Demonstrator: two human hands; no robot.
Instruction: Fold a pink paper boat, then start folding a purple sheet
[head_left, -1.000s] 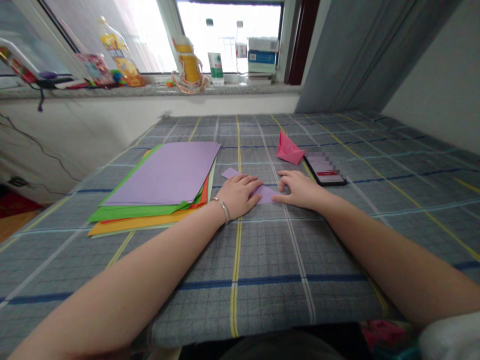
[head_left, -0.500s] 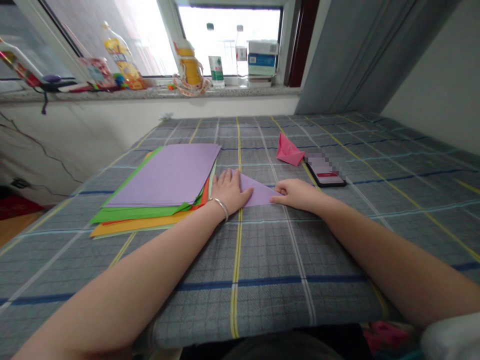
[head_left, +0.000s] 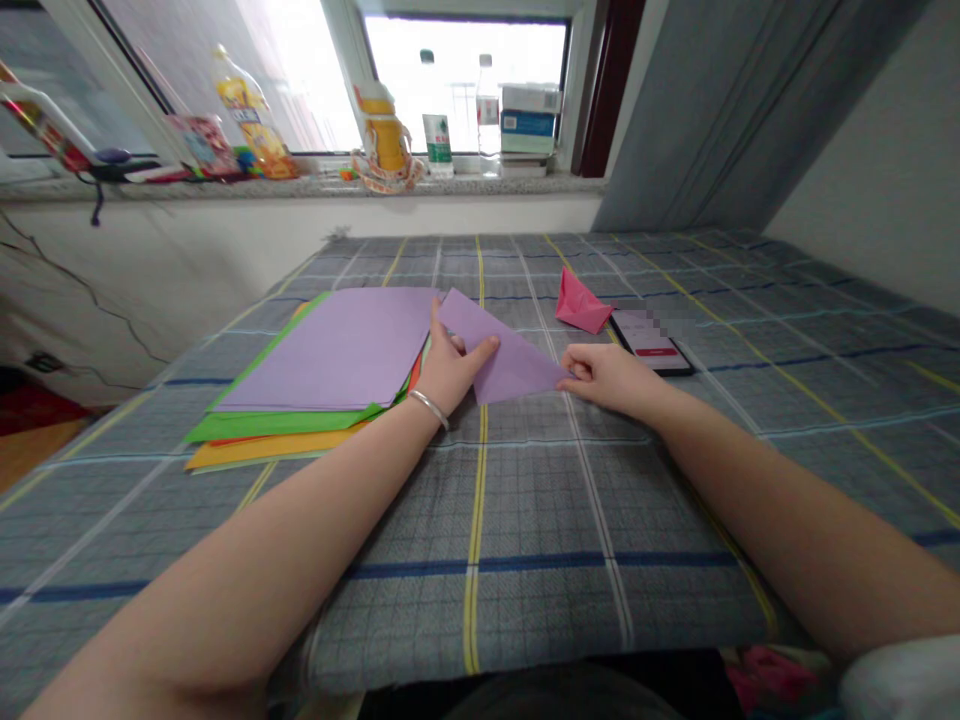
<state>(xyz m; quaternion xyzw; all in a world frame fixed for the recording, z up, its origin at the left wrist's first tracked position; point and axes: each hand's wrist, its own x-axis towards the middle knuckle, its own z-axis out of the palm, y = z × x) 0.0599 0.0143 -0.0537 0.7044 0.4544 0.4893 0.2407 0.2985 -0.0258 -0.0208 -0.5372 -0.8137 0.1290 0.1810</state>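
Between my hands is a folded sheet of purple paper (head_left: 510, 355), triangular in outline and narrowing to a point on the right. My left hand (head_left: 452, 365), with a silver bangle at the wrist, grips its left part, thumb on top and index finger stretched upward. At the pointed right corner, my right hand (head_left: 600, 375) pinches the paper between curled fingers and thumb. Left of it lies a stack of coloured paper (head_left: 330, 350), purple on top with green, orange and yellow sheets below; my left hand is beside its right edge.
A pink folded paper piece (head_left: 581, 302) stands beyond my right hand, beside a phone (head_left: 649, 345). Checked cloth (head_left: 540, 510) covers the table. On the windowsill (head_left: 300, 186) are bottles, a yellow cup (head_left: 386, 135) and boxes (head_left: 529, 120).
My left hand has gone from lying flat on the purple paper to gripping it. More of the paper shows, its left part raised and turned. The right hand has shifted slightly right.
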